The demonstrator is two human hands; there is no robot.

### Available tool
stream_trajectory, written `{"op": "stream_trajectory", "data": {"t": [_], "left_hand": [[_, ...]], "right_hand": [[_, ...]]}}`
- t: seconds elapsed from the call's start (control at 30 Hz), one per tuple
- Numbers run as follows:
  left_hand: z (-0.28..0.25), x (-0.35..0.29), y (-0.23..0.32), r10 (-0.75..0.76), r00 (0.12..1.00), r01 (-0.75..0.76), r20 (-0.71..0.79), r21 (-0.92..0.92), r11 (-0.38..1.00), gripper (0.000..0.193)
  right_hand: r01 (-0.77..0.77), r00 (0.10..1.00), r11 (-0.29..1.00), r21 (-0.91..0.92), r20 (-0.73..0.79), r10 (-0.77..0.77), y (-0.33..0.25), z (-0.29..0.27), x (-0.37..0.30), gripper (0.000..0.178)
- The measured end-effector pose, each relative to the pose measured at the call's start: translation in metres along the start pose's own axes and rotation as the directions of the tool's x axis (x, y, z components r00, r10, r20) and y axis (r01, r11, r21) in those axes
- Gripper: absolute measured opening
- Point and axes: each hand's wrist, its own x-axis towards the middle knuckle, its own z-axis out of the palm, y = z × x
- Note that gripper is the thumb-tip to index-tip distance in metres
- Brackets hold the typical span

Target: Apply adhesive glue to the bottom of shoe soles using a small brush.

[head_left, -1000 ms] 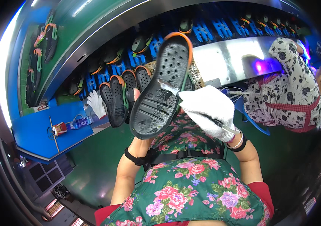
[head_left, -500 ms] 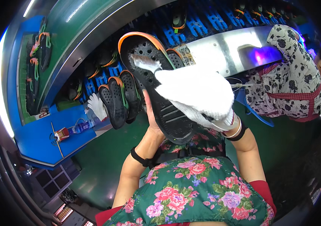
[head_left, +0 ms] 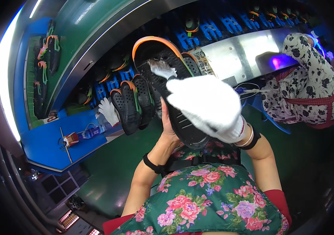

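Observation:
A black clog-style shoe piece (head_left: 189, 135) with an orange-and-green rim is held up in front of my chest, tilted with its wide end away from me. My bare left hand (head_left: 169, 127) grips its left side, thumb along the edge and the other fingers hidden beneath. In a white knitted glove, my right hand (head_left: 208, 105) is closed round a brush (head_left: 162, 69) whose handle is covered by the fingers. The pale bristles with a darker tip lie against the inside of the wide end. Small holes and raised bars mark the black surface.
Similar black shoe pieces (head_left: 129, 103) rest left of my hands, beside a spare white glove (head_left: 108, 111). A bottle (head_left: 92, 132) lies on the blue side table (head_left: 43, 147). Blue racks line the conveyor with its metal plate (head_left: 249, 51). A co-worker in a floral top (head_left: 308, 86) is at the right.
The brush has shifted slightly across the wide end, and its bristles look more spread. Everything sits a little further right in the picture. Both hands keep their holds.

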Motion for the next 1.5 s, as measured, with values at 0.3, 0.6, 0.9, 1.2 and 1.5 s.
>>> {"op": "stream_trajectory", "data": {"t": [0.3,0.6,0.9,1.2,1.5], "left_hand": [[0.011,0.018,0.005,0.037,0.993,-0.053,0.111,0.142,0.988,0.103],[0.028,0.028,0.01,0.262,0.958,-0.151,-0.114,0.577,0.803,0.099],[0.036,0.035,0.008,0.161,0.986,-0.166,0.043,0.15,0.975,0.107],[0.023,0.041,0.03,0.144,0.977,-0.168,0.158,0.15,0.974,0.1],[0.024,0.044,0.04,0.035,0.978,-0.085,0.204,0.24,0.967,0.101]], "right_hand": [[-0.159,0.986,0.976,0.151,0.076,0.149,0.0,0.001,-0.018,0.034],[-0.075,0.993,0.985,0.153,-0.077,0.088,0.011,0.008,-0.022,0.034],[-0.151,0.983,0.965,0.216,-0.069,0.169,0.009,0.026,-0.036,0.024],[-0.261,0.964,0.875,0.407,0.159,0.214,0.003,0.029,-0.045,0.027],[-0.095,0.995,0.877,0.471,0.078,0.066,0.004,0.012,-0.039,0.031]]}}
